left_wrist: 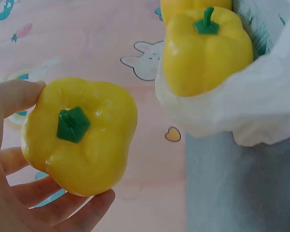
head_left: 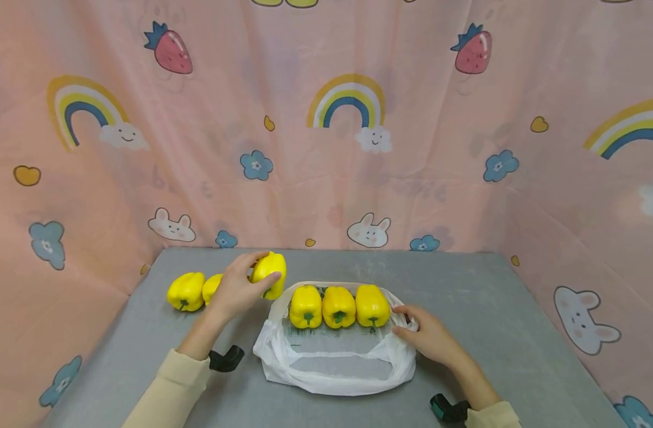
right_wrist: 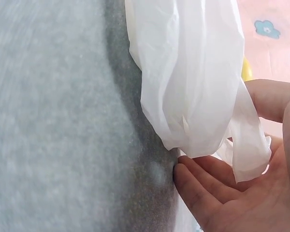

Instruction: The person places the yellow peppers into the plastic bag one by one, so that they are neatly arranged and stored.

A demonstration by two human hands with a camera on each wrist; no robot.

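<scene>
My left hand (head_left: 239,290) holds a yellow bell pepper (head_left: 270,270) between thumb and fingers, above the table just left of a white plastic bag (head_left: 337,383). In the left wrist view the held pepper's green stem (left_wrist: 73,124) faces the camera. Three yellow bell peppers lie side by side in the opened bag: left (head_left: 305,306), middle (head_left: 339,306) and right (head_left: 372,305). At the bag's right rim my right hand (head_left: 430,334) pinches the plastic. The right wrist view shows the bag's white film (right_wrist: 198,82) between its thumb and fingers.
Left of the bag, a yellow bell pepper (head_left: 185,291) sits on the grey table (head_left: 519,356). Another pepper (head_left: 211,288) beside it is partly hidden by my left hand. A pink patterned curtain (head_left: 305,196) hangs behind the table and along its sides.
</scene>
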